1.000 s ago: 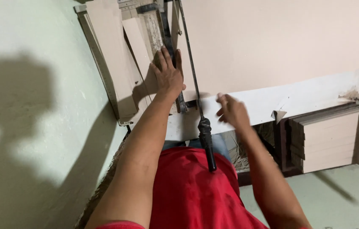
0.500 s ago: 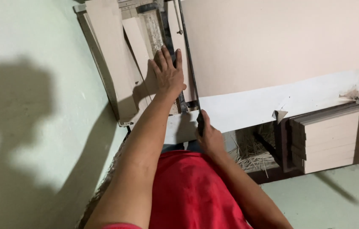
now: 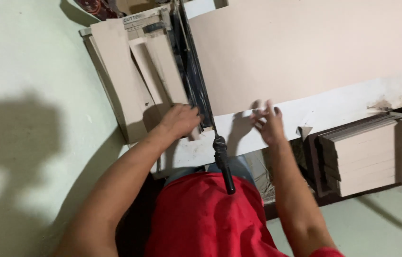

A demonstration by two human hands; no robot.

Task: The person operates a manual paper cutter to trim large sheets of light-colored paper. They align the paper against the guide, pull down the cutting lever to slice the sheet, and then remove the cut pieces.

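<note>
Nearest you the cutter's black lever handle (image 3: 223, 164) hangs free between your arms, your left hand (image 3: 178, 120) pressing flat on the cut strips (image 3: 160, 62), your right hand (image 3: 268, 124) open at the large beige sheet's (image 3: 305, 45) near edge.

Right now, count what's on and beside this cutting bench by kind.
Hands: 2, left hand, right hand
Lever paper cutter: 1
Large beige board sheet: 1
Stacks of cut boards: 2
Total: 6
</note>
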